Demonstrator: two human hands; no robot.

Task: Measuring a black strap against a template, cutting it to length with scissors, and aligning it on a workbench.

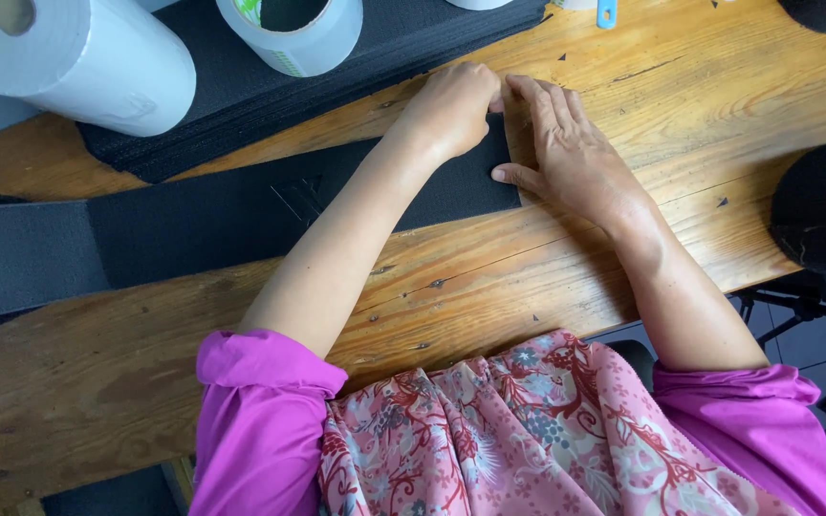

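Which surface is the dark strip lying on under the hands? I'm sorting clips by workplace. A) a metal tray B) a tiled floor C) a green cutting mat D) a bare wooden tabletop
D: both the left hand and the right hand press the end of the black strip flat on the bare plank wooden table, with grain and knots showing.
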